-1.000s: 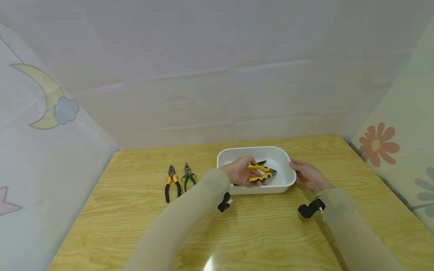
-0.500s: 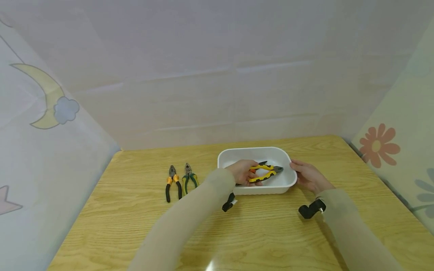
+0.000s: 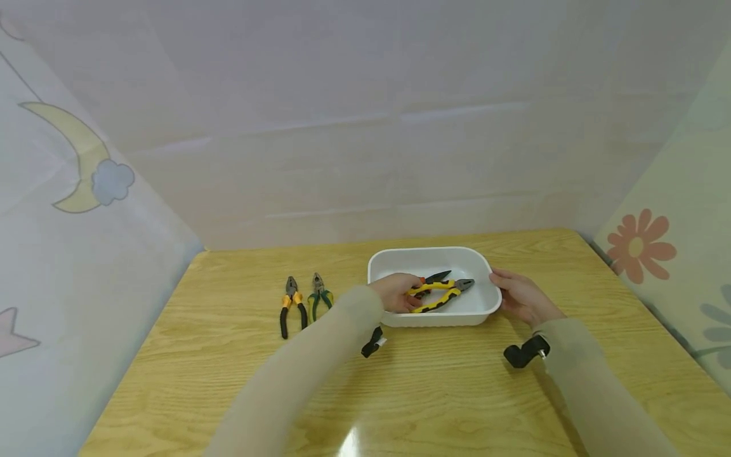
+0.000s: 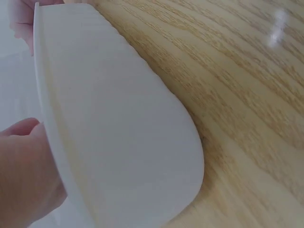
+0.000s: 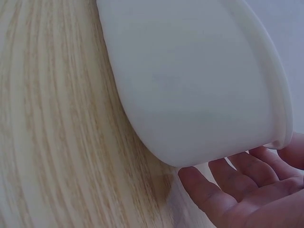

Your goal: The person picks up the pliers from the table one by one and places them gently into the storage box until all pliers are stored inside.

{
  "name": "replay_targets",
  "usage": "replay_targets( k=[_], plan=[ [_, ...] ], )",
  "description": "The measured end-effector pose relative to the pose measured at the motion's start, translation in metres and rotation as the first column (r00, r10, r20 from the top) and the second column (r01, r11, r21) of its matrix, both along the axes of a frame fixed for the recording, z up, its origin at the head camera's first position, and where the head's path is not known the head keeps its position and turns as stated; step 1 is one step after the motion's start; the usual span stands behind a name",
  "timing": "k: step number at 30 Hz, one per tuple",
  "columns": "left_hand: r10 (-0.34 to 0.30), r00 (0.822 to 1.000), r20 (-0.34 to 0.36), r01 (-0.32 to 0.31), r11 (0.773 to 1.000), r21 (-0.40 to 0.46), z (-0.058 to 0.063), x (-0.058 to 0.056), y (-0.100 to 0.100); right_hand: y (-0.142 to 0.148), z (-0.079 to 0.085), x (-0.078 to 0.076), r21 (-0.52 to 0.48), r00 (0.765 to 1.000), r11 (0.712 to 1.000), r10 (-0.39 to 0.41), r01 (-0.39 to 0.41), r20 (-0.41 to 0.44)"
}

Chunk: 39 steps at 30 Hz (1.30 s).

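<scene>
In the head view, my left hand (image 3: 396, 293) reaches into the left part of a white plastic bin (image 3: 379, 260). Its fingers lie by the handle ends of yellow-and-black pliers (image 3: 436, 306), which rest in the bin with their metal head to the right. I cannot see clearly whether the fingertips still touch the handles. Behind them lies another tool with a dark pointed head (image 3: 438, 277) and a bit of red, its handles partly hidden. My right hand (image 3: 520, 297) holds the bin's right end, thumb at the rim and fingers along the outer wall (image 5: 190, 95).
To the left of the bin, orange-and-black pliers (image 3: 292, 306) and green-and-yellow pliers (image 3: 318, 297) lie on the wooden table (image 3: 434, 393), heads pointing away. My left forearm partly covers the green pair. A pale wall sheet (image 3: 365, 178) rises behind the table.
My left hand first carried the yellow-and-black pliers, then set them down in the bin and drew back left along the handles. The right hand stays at the bin's end.
</scene>
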<state>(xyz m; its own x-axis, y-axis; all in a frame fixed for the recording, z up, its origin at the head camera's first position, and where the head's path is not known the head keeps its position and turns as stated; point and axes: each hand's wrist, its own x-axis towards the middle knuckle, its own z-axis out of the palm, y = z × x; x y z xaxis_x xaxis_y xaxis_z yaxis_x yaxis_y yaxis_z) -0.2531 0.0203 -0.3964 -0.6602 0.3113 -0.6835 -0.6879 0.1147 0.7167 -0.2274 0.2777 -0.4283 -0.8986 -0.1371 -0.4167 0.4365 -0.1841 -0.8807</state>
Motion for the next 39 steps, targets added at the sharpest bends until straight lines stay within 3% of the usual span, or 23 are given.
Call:
replay_targets(
  k=[4, 7, 9, 11, 13, 14, 18, 24, 29, 32, 39],
  plan=[
    [-0.020, 0.999, -0.037, 0.019, 0.999, -0.038, 0.003, 0.003, -0.002, -0.001, 0.001, 0.000, 0.005, 1.000, 1.000, 0.001, -0.001, -0.007],
    [-0.105, 0.990, -0.098, 0.089, 0.984, -0.153, 0.007, 0.006, -0.005, 0.000, 0.000, 0.000, 0.010, 1.000, 1.000, 0.003, -0.003, -0.008],
    [-0.227, 0.961, -0.156, 0.171, 0.936, -0.307, 0.011, 0.007, -0.007, 0.000, 0.001, 0.000, 0.014, 1.000, 1.000, 0.004, -0.004, -0.007],
    [-0.343, 0.919, -0.193, 0.231, 0.867, -0.441, 0.016, 0.009, -0.012, 0.000, 0.001, 0.000, 0.018, 1.000, 1.000, 0.003, -0.003, -0.008],
    [-0.414, 0.885, -0.213, 0.260, 0.819, -0.512, 0.020, 0.010, -0.017, 0.000, 0.001, 0.000, 0.026, 1.000, 1.000, 0.003, -0.003, -0.011],
    [-0.426, 0.878, -0.219, 0.270, 0.817, -0.509, 0.022, 0.010, -0.020, 0.000, 0.000, 0.000, 0.033, 1.000, 0.999, 0.004, -0.003, -0.014],
    [-0.384, 0.888, -0.251, 0.273, 0.883, -0.382, 0.027, 0.011, -0.034, 0.004, -0.006, -0.002, 0.052, 0.999, 0.998, 0.025, -0.023, -0.039],
    [-0.301, 0.903, -0.307, 0.233, 0.942, -0.240, 0.026, 0.013, -0.051, 0.008, -0.010, -0.003, 0.028, 0.998, 0.999, 0.038, -0.037, -0.042],
    [-0.247, 0.903, -0.352, 0.194, 0.964, -0.180, 0.024, 0.017, -0.060, 0.001, -0.004, -0.002, 0.071, 1.000, 0.997, 0.026, -0.025, -0.008],
    [-0.212, 0.913, -0.349, 0.180, 0.976, -0.123, 0.025, 0.021, -0.063, 0.001, -0.003, -0.002, 0.087, 0.999, 0.996, 0.033, -0.031, -0.014],
    [-0.166, 0.909, -0.383, 0.183, 0.983, 0.009, 0.023, 0.030, -0.074, 0.001, -0.003, 0.000, 0.088, 1.000, 0.996, 0.024, -0.023, -0.007]
  ],
)
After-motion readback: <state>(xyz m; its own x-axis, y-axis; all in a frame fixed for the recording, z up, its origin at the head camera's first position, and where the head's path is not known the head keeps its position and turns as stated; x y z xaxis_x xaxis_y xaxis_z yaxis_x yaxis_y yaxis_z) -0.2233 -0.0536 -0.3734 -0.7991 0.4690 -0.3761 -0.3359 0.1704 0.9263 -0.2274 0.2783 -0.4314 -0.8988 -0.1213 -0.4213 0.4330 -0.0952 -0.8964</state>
